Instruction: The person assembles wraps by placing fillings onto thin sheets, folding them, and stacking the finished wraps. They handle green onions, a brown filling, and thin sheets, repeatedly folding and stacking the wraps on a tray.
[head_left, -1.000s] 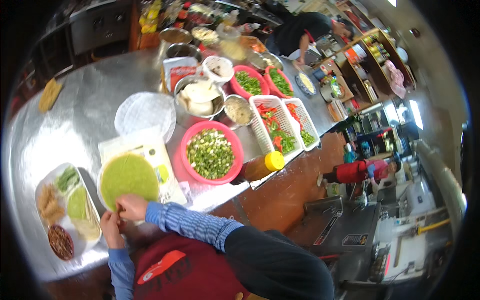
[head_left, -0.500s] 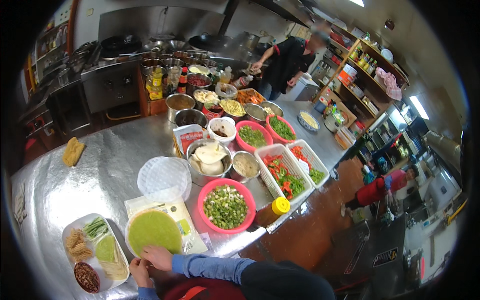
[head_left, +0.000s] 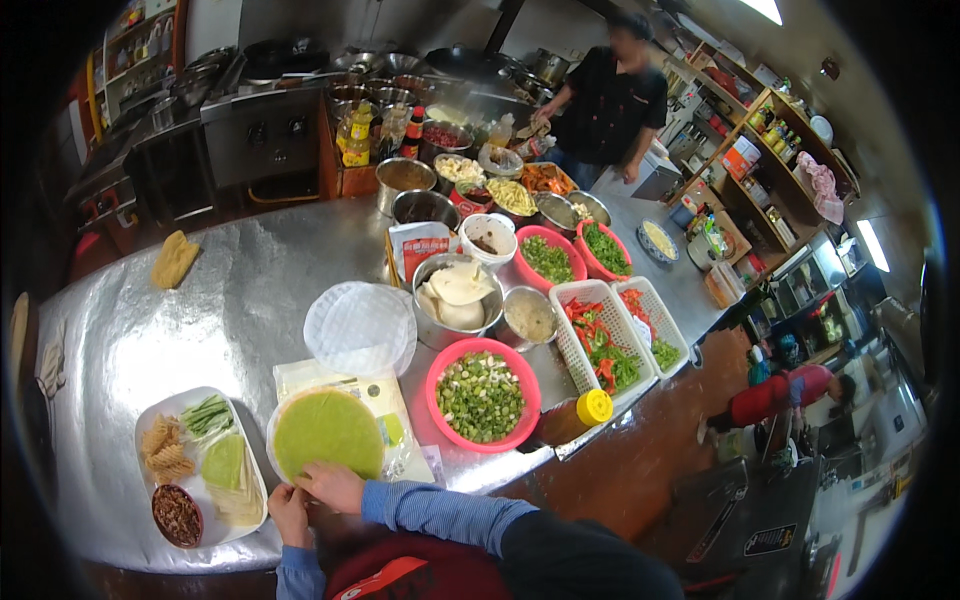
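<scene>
A stack of thin, round green pancakes (head_left: 328, 432) lies on a flat plastic packet (head_left: 405, 420) at the near edge of the steel table. My right hand (head_left: 335, 487) reaches over the stack's near rim, its fingers closed on the edge of a pancake. Close beside it, my left hand (head_left: 290, 515) pinches at the same edge; the fingertips partly hide what they grip. To the left stands a white tray (head_left: 262, 470) with folded green and pale pancakes (head_left: 225, 465), cucumber sticks (head_left: 207, 415), brown shredded strips (head_left: 165, 450) and a bowl of dark shredded filling (head_left: 177, 515).
Behind the stack lie round white liners (head_left: 360, 328). A pink bowl of chopped scallion (head_left: 480, 396), a steel pot of dough (head_left: 457, 295), white pepper baskets (head_left: 605, 340) and a yellow-capped bottle (head_left: 575, 418) stand rightward. A yellow cloth (head_left: 175, 260) lies left. Another person (head_left: 610, 100) stands across the table.
The whole view has shifted, so the table appears farther right and slightly higher. My hands stay at the pancakes' near edge. The person across the table stands more upright.
</scene>
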